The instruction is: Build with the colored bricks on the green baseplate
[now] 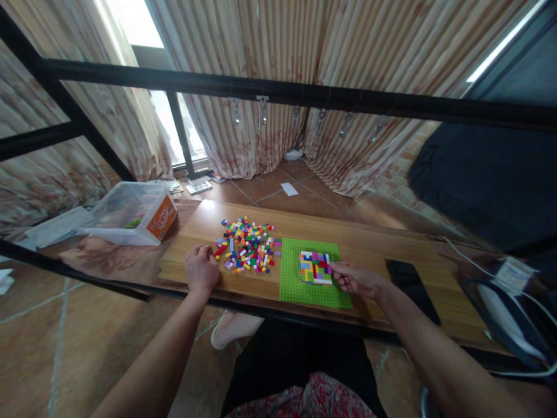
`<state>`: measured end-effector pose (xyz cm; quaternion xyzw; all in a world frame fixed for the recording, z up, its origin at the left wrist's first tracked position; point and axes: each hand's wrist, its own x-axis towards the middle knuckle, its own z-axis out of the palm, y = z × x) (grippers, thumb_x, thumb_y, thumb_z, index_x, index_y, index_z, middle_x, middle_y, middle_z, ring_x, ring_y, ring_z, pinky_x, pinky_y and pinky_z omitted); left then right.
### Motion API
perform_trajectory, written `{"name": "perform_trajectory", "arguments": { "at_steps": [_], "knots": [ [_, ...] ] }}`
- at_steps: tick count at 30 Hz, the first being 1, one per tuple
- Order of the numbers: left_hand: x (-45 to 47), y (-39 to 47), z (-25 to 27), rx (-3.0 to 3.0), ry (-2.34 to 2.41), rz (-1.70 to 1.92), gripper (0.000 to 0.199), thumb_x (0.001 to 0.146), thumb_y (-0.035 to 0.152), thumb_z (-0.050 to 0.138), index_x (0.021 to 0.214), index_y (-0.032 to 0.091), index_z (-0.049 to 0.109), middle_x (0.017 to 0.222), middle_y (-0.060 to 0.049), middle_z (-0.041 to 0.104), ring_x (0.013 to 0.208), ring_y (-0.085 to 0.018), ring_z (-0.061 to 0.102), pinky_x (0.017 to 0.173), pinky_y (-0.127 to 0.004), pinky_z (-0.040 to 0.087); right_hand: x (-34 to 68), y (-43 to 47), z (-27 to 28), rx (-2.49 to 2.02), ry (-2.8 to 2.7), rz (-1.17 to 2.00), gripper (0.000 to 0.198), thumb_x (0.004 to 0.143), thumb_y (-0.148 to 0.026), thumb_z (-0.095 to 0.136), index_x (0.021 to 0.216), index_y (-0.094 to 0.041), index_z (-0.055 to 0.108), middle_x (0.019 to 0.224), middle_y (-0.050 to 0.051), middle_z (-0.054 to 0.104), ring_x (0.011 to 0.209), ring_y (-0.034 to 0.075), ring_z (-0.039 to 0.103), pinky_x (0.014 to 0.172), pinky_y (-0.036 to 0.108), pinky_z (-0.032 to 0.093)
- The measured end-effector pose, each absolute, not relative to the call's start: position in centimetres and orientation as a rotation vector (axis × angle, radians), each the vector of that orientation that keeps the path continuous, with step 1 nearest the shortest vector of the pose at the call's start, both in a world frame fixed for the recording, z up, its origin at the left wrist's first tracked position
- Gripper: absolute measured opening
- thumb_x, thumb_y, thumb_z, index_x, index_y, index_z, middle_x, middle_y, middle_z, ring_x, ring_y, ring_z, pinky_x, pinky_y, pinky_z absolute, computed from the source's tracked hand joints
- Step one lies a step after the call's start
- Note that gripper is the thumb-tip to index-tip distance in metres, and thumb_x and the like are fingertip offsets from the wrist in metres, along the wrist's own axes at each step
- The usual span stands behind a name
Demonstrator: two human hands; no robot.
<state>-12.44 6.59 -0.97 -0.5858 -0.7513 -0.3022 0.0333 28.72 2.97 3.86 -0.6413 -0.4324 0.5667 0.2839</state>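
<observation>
A green studded baseplate (289,284) lies on the wooden tabletop, bearing a roughly square build of multicoloured toy bricks (315,268). At the right edge of that build, my right hand (354,280) is closed in a pinch, with a small purple toy brick (329,269) at the fingertips. To the left, a loose pile of small coloured bricks (252,247) is spread out. My left hand (202,268) rests on the wood at the pile's left side with its fingers curled in. Beside its fingertips lies a long red brick (220,251); what is under the fingers is hidden.
A black phone (413,289) lies to the right on the tabletop (369,244). Left of the board stands a clear plastic box (117,232) with an orange label. A dark metal bar (278,93) with hanging clips crosses in front of the curtains. White cables (472,261) run at the right.
</observation>
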Motion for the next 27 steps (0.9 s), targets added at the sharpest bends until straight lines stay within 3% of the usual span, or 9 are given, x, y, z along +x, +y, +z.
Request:
{"name": "perform_trajectory", "arguments": {
  "at_steps": [3,7,9,12,20,24,27],
  "knots": [
    [-12.3,6.5,-0.8,-1.792,-2.325,-0.93,0.025,0.08,0.017,0.045,0.093,0.017,0.067,0.098,-0.011,0.063,0.096,-0.027,0.053,0.091,-0.038,0.043,29.2,1.7,3.9,-1.597,-0.953,1.492,0.036,0.069,-0.052,0.069,0.066,-0.02,0.052,0.059,-0.003,0.054,0.049,0.009,0.047,0.048,0.022,0.044],
    [-12.3,6.5,-0.8,-1.786,-2.329,-0.915,0.025,0.079,0.016,0.046,0.092,0.018,0.067,0.099,-0.01,0.063,0.097,-0.027,0.053,0.09,-0.039,0.043,27.5,-0.8,3.9,-1.62,-0.912,1.025,0.036,0.066,-0.053,0.07,0.066,-0.021,0.053,0.058,-0.003,0.052,0.048,0.009,0.044,0.046,0.022,0.039],
    [-12.4,6.5,-0.9,-1.79,-2.329,-0.909,0.025,0.079,0.016,0.046,0.091,0.018,0.067,0.098,-0.011,0.063,0.097,-0.027,0.053,0.09,-0.039,0.043,25.1,-2.4,3.9,-1.662,-1.063,0.876,0.035,0.072,-0.055,0.065,0.07,-0.02,0.057,0.059,-0.001,0.056,0.051,0.012,0.048,0.048,0.024,0.039],
    [-12.4,6.5,-1.0,-1.797,-2.329,-0.906,0.025,0.079,0.015,0.046,0.091,0.019,0.067,0.098,-0.011,0.063,0.097,-0.027,0.053,0.09,-0.04,0.043,20.7,-4.2,3.9,-1.615,-1.455,0.848,0.028,0.081,-0.048,0.058,0.079,-0.02,0.063,0.076,0.004,0.066,0.071,0.018,0.06,0.065,0.028,0.047],
    [-12.2,6.3,-0.7,-1.79,-2.331,-0.935,0.025,0.078,0.014,0.047,0.091,0.018,0.067,0.098,-0.01,0.063,0.097,-0.026,0.053,0.091,-0.039,0.043,16.1,-4.0,2.1,-1.553,-1.963,0.671,0.019,0.087,-0.029,0.049,0.097,-0.022,0.064,0.099,0.006,0.066,0.091,0.021,0.062,0.08,0.034,0.047],
    [-12.2,6.3,-0.7,-1.795,-2.353,-0.939,0.024,0.078,0.014,0.046,0.09,0.018,0.067,0.098,-0.01,0.063,0.097,-0.026,0.054,0.091,-0.04,0.043,17.3,-3.7,1.3,-1.676,-1.885,0.604,0.023,0.087,-0.031,0.048,0.101,-0.022,0.062,0.098,0.006,0.066,0.088,0.022,0.063,0.078,0.034,0.048],
    [-12.2,6.3,-0.8,-1.788,-2.362,-0.952,0.025,0.078,0.013,0.047,0.091,0.019,0.067,0.098,-0.01,0.063,0.098,-0.026,0.054,0.091,-0.04,0.042,17.6,-3.8,1.2,-1.747,-1.804,0.586,0.028,0.086,-0.033,0.047,0.107,-0.02,0.061,0.097,0.007,0.067,0.076,0.019,0.062,0.073,0.034,0.048]
  ]
}}
